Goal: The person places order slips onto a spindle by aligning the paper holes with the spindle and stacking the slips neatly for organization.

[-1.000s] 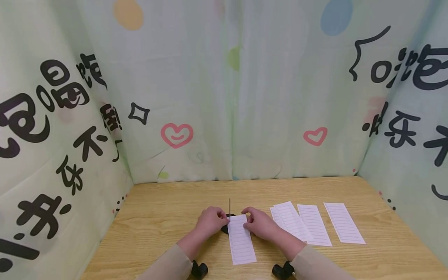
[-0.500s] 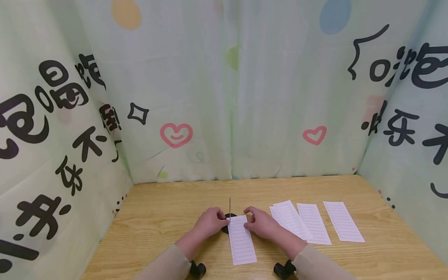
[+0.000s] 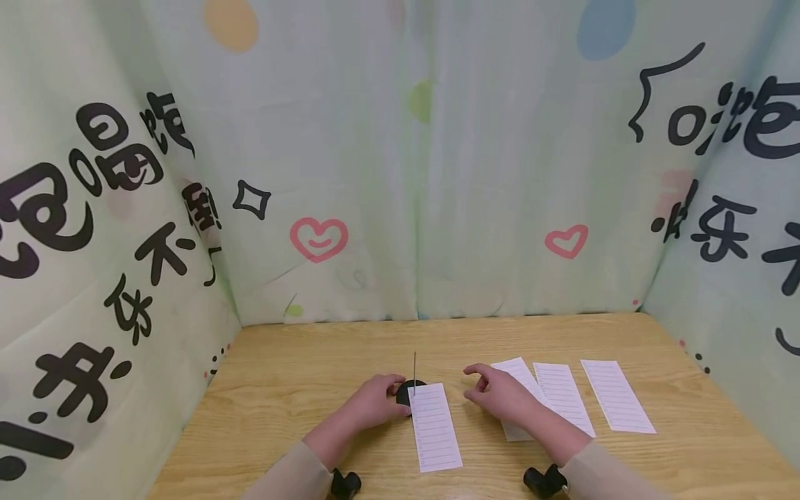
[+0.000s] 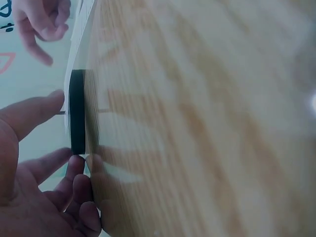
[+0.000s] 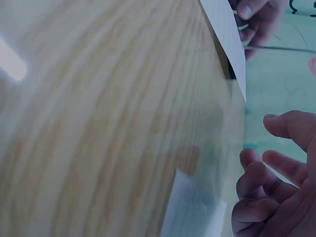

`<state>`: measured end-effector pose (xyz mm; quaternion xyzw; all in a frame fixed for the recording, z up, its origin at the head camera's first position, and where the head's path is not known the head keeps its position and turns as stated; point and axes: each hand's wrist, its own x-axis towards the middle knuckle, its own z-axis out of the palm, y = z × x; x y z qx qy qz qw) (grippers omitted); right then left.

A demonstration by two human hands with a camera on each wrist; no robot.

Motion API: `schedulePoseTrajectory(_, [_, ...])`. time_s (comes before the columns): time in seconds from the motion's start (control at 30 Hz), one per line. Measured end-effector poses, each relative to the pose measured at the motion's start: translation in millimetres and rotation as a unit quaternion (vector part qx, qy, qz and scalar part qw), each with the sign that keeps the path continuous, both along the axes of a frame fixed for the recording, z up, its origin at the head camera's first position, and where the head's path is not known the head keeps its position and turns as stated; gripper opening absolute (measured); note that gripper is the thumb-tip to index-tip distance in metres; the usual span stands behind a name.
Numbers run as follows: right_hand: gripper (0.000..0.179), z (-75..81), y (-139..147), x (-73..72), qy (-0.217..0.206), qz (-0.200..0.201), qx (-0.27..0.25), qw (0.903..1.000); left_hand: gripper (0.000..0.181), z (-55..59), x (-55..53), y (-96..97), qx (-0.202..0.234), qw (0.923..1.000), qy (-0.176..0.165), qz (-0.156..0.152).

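Note:
A lined white paper slip (image 3: 436, 430) lies over a round black base (image 3: 403, 393), and a thin metal spike (image 3: 415, 367) stands up at its top left corner. My left hand (image 3: 377, 401) is beside the base with thumb and index finger spread about its left side. In the left wrist view, fingertips touch the edge of the black base (image 4: 77, 113), and the thumb is close above it. To the right, clear of the slip, my right hand (image 3: 502, 394) holds nothing; its fingers are loosely bent over other slips.
Several more lined slips lie on the right: one partly under the right forearm (image 3: 517, 433), another beside it (image 3: 562, 389), and a separate one (image 3: 617, 396) further right. The wooden table (image 3: 312, 354) is enclosed by a printed curtain (image 3: 350, 139).
My right hand has let go of the slip and moved right, towards the other slips. My left hand has loosened from the slip's corner and spread about the base. The slip stays at the spike.

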<state>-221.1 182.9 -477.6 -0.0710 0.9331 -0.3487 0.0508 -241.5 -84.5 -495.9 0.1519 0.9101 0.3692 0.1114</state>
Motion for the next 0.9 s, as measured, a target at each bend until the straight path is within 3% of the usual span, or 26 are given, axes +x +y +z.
schedulePoseTrajectory(0.3, [0.048,6.4,43.5,-6.2,0.006,0.003,0.033,0.9994,0.066,2.1,0.2,-0.6,-0.031,0.9993,0.006,-0.019])
schedulePoseTrajectory(0.63, [0.055,2.2,82.8,-16.9,-0.013,-0.002,0.082,0.9965,0.065,1.7,-1.8,0.4,-0.044,0.9989,0.005,-0.012])
schedulePoseTrajectory(0.9, [0.061,4.7,98.7,-28.7,-0.032,-0.005,0.114,0.993,0.063,2.3,0.2,1.4,-0.049,0.9988,-0.004,0.0])
